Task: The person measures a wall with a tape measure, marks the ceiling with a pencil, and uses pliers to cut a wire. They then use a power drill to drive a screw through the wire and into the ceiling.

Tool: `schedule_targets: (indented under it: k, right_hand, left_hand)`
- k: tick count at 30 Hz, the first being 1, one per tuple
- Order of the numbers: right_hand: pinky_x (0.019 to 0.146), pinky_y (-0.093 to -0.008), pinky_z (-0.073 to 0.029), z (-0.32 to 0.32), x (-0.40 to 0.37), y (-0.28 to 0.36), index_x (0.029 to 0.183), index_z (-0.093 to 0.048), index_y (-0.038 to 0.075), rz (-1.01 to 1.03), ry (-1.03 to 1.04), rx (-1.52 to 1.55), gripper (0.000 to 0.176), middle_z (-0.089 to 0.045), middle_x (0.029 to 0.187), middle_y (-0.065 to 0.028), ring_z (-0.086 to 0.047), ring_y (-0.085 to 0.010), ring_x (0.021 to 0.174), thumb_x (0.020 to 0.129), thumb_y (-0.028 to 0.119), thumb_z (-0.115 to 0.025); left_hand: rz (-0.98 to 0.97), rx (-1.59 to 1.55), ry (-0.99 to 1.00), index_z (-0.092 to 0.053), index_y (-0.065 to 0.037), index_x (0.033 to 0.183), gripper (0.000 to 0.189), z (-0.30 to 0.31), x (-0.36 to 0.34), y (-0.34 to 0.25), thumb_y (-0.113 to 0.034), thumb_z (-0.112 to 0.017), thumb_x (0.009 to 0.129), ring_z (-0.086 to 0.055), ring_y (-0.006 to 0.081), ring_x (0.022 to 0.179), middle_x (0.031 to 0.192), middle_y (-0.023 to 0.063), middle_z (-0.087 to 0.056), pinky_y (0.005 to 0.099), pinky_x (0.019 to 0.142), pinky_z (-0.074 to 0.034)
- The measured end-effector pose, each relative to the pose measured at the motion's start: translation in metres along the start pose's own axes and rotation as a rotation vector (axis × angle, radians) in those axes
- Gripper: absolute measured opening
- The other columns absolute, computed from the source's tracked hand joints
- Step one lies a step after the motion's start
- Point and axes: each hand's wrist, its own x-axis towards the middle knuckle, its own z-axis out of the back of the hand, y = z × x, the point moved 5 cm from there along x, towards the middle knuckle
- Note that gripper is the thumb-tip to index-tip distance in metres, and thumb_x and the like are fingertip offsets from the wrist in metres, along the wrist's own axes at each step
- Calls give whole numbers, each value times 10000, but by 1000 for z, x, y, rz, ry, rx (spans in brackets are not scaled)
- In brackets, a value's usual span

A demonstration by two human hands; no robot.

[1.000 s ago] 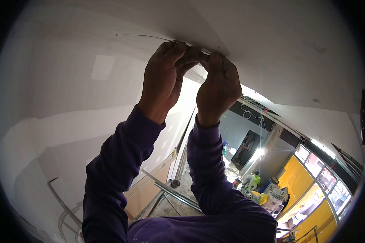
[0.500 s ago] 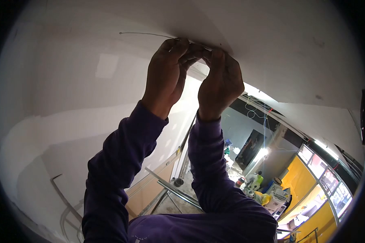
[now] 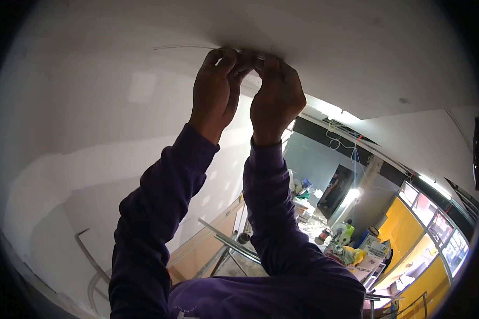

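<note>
The right hand (image 3: 278,101) had come slightly nearer to the left hand (image 3: 213,98), both pinching, as far as the dim view showed, the wire (image 3: 181,46) near the ceiling (image 3: 356,64), so its handling seemed unfinished.

Yellow panels (image 3: 399,222) beside bright windows (image 3: 440,227)

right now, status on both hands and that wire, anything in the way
Left hand pinched on thin wire, free end sticking out leftward. Right hand close beside it, grip unclear. Pale panel close by both hands; no obstruction seen.
</note>
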Motion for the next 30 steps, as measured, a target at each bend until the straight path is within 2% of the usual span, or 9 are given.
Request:
schedule_targets:
  k: [1, 4, 6, 16, 19, 22, 25, 27, 30]
  right_hand:
    - [656, -256, -516, -1, 2, 4, 927, -667, -30, 50, 2, -100, 121, -719, 814, -130, -676, -132, 735, 924, 88, -643]
    - [635, -266, -517, -3, 0, -13, 911, -669, -27, -105, -44, 178, 134, -715, 783, -142, -678, -142, 705, 916, 106, -655]
    - [632, -271, -518, -3, -3, -9, 902, -668, -27, -74, -43, 104, 134, -714, 773, -141, -679, -146, 695, 915, 106, -657]
    - [654, -268, -517, -7, 2, 3, 884, -674, -33, -99, -66, 25, 167, -716, 789, -126, -679, -146, 723, 916, 131, -669]
    - [682, -270, -521, -7, -2, -2, 890, -681, -34, -251, -67, 76, 169, -722, 819, -129, -683, -149, 751, 909, 134, -683]
    - [694, -273, -525, -2, -6, -2, 903, -686, -30, -273, -72, 111, 170, -726, 833, -128, -686, -152, 758, 901, 139, -698]
    - [702, -276, -530, 3, -3, 5, 897, -687, -24, -202, -38, 0, 169, -730, 845, -124, -687, -149, 760, 884, 142, -719]
    - [704, -276, -531, 2, -3, -3, 892, -687, -19, -198, -34, 49, 163, -729, 841, -117, -688, -146, 759, 872, 137, -727]
    - [707, -276, -534, -1, -4, -10, 879, -685, -4, -230, -48, 150, 140, -728, 828, -96, -686, -141, 752, 853, 122, -738]
  left_hand:
    - [-4, 7, 6, -586, -20, 1042, 163, -2, 1, -3, -165, -570, 968, -641, 240, 1038, 1046, 119, -666, 414, 1048, -424]
    - [4, 13, 43, -584, -24, 1035, 150, -3, 1, 0, -159, -566, 971, -639, 236, 1035, 1044, 117, -665, 412, 1043, -428]
    - [-10, -4, 98, -582, -26, 1033, 142, 4, 1, -2, -152, -563, 974, -640, 237, 1026, 1041, 115, -664, 410, 1034, -437]
    - [7, 3, 5, -585, -24, 1042, 136, 5, 1, -4, -135, -568, 965, -638, 237, 1018, 1017, 108, -663, 409, 1021, -447]
    - [26, 38, -11, -585, -20, 1055, 142, 3, 0, -4, -128, -551, 970, -638, 240, 1018, 1021, 110, -663, 407, 1015, -452]
    - [38, 36, -14, -588, -17, 1059, 148, 3, -1, -4, -126, -544, 970, -639, 243, 1015, 1027, 113, -665, 405, 1011, -455]
    - [29, 16, 15, -596, -16, 1057, 152, 2, 0, -5, -128, -548, 965, -643, 246, 1010, 1024, 117, -673, 404, 1010, -455]
    - [44, 10, 68, -603, -15, 1062, 162, 1, 0, -7, -131, -554, 960, -645, 248, 1011, 1025, 122, -680, 403, 1013, -454]
    - [59, 13, 38, -615, -19, 1065, 175, 2, -1, -8, -143, -567, 951, -645, 249, 1015, 1031, 125, -688, 407, 1018, -450]
